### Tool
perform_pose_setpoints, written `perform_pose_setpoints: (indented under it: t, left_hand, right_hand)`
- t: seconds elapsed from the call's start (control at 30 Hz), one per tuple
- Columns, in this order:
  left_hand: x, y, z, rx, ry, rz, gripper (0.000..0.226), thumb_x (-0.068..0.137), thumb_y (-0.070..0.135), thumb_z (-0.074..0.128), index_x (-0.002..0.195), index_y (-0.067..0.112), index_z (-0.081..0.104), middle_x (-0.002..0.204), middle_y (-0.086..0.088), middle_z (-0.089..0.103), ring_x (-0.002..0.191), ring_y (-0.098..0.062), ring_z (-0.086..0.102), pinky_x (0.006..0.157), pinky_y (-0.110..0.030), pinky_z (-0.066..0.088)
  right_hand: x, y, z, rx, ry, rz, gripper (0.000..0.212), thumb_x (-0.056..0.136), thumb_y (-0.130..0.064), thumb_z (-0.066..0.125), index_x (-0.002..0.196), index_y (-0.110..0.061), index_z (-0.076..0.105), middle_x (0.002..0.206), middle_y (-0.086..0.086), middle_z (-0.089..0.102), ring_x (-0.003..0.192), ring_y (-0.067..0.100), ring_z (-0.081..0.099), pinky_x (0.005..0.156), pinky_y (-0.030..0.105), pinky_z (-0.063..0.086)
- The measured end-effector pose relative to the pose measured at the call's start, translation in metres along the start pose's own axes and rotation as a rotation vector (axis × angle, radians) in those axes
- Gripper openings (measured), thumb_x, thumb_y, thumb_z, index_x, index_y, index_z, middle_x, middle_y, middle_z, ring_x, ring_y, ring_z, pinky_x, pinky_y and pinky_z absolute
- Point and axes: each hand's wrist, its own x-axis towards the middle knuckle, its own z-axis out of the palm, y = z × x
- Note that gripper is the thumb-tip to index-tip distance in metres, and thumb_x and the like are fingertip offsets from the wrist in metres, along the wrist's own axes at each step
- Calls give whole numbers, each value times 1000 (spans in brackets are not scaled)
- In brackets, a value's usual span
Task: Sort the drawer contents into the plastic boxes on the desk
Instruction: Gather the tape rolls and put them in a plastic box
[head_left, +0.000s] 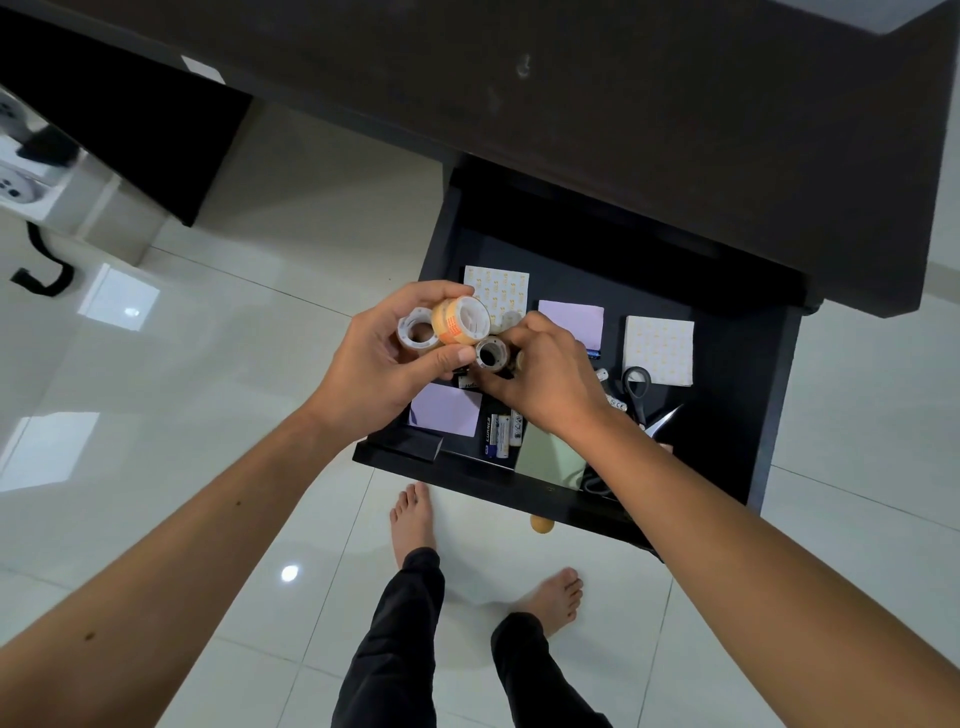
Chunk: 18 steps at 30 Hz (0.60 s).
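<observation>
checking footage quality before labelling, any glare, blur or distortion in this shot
Head view: the glossy white tile floor mirrors bright window patches and a lamp spot; wide-angle distortion bends the dark wooden desk edges; the black open drawer interior is dim; the left hand holding the orange tape roll and the right hand are sharp, while the far-left corner is slightly smeared.

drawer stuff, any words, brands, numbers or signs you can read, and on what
A CE mark on the white battery beside the right hand.
Blue lettering on the batteries at the drawer front: a brand, too blurred to read.
Print on the orange tape roll in the left hand: too small.
Yellow marks on the white pads: unreadable.
</observation>
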Motion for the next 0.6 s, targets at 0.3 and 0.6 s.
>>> perform_pose_setpoints:
  t: [0.3,0.6]
  left_hand:
    - [1,0,-1,-14,-8,-14,50,88,10,79,135,13,63,119,0,70,105,-17,71,80,-32,65]
    - [7,9,-9,-6,-31,-48,49,88,8,81,134,16,65,122,-1,70,103,-21,70,79,-41,66]
  right_hand:
    - [-9,2,-14,40,-1,21,42,84,-45,81,115,-17,75,108,0,66,97,20,64,83,35,53]
    - [-20,-3,-46,95,19,33,40,83,-46,81,115,-22,74,105,-8,69,93,10,62,76,23,45]
